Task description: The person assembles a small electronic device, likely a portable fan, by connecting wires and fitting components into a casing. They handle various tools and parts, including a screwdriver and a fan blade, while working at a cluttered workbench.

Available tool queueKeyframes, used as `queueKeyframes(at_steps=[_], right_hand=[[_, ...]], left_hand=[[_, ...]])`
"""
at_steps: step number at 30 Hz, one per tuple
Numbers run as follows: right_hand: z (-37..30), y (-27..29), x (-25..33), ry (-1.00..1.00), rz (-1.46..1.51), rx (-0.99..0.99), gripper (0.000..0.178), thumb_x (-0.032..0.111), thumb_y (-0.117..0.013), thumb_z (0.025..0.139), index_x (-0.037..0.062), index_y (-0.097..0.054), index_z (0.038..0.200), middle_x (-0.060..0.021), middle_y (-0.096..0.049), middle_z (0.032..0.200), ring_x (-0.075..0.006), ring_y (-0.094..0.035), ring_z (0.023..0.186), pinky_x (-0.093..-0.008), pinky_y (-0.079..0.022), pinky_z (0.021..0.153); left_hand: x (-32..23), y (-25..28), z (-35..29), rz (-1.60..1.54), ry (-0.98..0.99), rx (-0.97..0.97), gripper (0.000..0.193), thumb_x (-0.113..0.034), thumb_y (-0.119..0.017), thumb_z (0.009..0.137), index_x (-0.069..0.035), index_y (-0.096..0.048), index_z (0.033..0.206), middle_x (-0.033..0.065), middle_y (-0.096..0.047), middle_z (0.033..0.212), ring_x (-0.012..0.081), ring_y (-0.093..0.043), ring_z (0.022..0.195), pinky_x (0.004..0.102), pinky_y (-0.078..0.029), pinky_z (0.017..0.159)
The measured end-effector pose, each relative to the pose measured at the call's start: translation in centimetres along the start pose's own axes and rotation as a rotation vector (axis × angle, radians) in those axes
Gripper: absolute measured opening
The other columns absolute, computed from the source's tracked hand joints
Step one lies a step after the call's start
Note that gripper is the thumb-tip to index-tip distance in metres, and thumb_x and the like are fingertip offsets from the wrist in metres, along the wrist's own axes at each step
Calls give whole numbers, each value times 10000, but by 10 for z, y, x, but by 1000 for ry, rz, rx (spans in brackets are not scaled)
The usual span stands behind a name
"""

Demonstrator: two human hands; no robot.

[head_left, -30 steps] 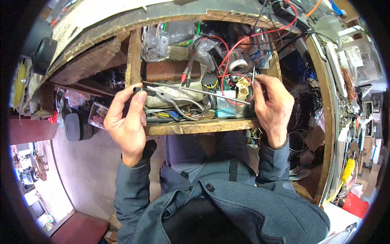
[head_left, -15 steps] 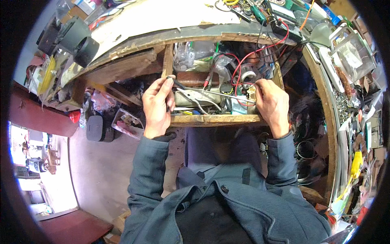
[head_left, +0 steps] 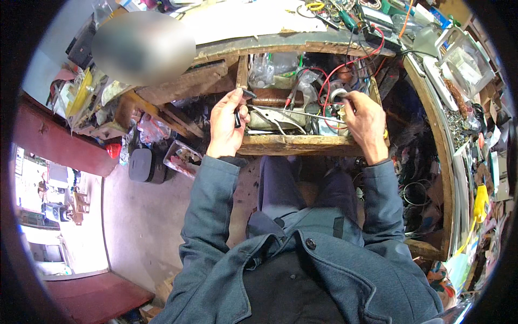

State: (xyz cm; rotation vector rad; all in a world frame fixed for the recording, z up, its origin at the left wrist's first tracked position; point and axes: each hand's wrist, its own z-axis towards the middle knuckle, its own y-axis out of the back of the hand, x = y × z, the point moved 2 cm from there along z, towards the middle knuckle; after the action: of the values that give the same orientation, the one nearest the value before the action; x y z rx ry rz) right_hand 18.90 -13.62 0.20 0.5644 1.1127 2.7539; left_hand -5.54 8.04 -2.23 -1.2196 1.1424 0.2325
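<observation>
My left hand (head_left: 227, 121) is closed around a black-handled tool (head_left: 247, 94) at the left side of an open wooden drawer (head_left: 302, 141). A long thin metal rod (head_left: 294, 112) runs from beside that hand across the drawer toward my right hand (head_left: 366, 121). My right hand is pinched at the drawer's right side, near the rod's far end; what its fingers hold is hidden. Under the rod lie pliers with pale handles (head_left: 276, 117). Close by are red and black probe leads (head_left: 289, 101) and a round metal part (head_left: 337, 96).
Clear plastic bags (head_left: 272, 70) fill the drawer's back. The bench top (head_left: 243, 21) carries a white sheet, cables and a green-handled tool (head_left: 348, 21). A wooden bench edge (head_left: 431, 124) and cluttered parts stand right. On the floor at left is a dark bin (head_left: 143, 164).
The whole view has shifted, so the scene sits further right. Both hands stay over the drawer; the black handle in my left hand has turned. A blurred patch now covers the upper left.
</observation>
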Motion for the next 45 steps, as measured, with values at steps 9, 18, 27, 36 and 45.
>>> queueKeyframes(at_steps=[9, 18, 27, 36, 45], right_hand=[[9, -61, 116, -303, 991, 191, 203, 133, -747, 966, 3, -728, 1120, -98, -771, 986, -146, -717, 891, -305, -579, 794], [7, -92, 126, -395, 1116, 269, 203, 131, -794, 927, -3, -723, 1062, -50, -747, 884, -90, -650, 765, -266, -535, 699], [4, -85, 115, -420, 1203, 260, 172, 70, -782, 937, -11, -727, 1079, -28, -758, 909, -67, -671, 820, -244, -550, 738], [-1, -87, 116, -424, 1198, 223, 177, 67, -796, 920, 8, -711, 1063, -24, -739, 896, -74, -652, 808, -255, -537, 728], [-4, -90, 112, -418, 1090, 258, 180, 64, -773, 948, -7, -719, 1104, -35, -754, 913, -74, -656, 790, -256, -537, 696]], left_hand=[[5, -8, -13, 305, -137, 120, 209, -185, -693, 1041, -51, -735, 1196, -43, -617, 724, 49, -514, 557, 231, -391, 472], [4, -1, -16, 359, -175, 182, 193, -139, -721, 1013, -19, -754, 1161, -19, -663, 744, 51, -516, 524, 222, -391, 456], [5, -14, -21, 422, -148, 187, 195, -147, -751, 979, -11, -760, 1119, -11, -685, 781, 39, -515, 538, 216, -376, 456], [5, -9, -18, 341, -166, 152, 166, -122, -707, 1010, -5, -735, 1125, 11, -694, 821, 65, -525, 529, 225, -384, 463], [6, -6, -17, 356, -197, 167, 161, -155, -715, 1008, -29, -734, 1106, -6, -655, 738, 68, -518, 521, 233, -381, 453]])
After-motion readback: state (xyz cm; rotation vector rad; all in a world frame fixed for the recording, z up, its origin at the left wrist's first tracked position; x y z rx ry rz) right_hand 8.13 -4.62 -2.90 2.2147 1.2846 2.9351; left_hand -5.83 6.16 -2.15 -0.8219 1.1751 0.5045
